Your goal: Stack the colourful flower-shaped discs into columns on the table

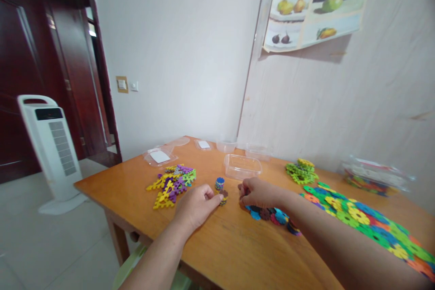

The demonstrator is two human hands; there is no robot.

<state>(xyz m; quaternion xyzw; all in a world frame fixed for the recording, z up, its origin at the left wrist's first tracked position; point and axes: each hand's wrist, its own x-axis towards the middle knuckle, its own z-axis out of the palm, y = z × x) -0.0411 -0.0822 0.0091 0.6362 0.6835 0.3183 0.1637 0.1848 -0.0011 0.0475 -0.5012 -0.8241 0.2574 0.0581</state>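
Observation:
My left hand [197, 205] rests on the table with its fingers curled and its thumb against a short stack of notched plastic discs [223, 198], brown on top with yellow below. Just behind it stands a second stack of discs [219, 184], blue on top. My right hand [256, 193] is closed in a pinch, and a small brown disc [239, 186] shows at its fingertips, partly hidden. Below that hand and forearm lies a loose pile of discs [265, 213] in blue, brown and red, partly covered by the arm.
Yellow and purple toothed pieces [171, 186] lie at left. A clear plastic box [243, 166] stands behind the stacks. Green pieces [301, 172], a wide spread of coloured discs [367, 222] and a filled container [375, 176] occupy the right side. Clear lids [159, 156] lie near the wall.

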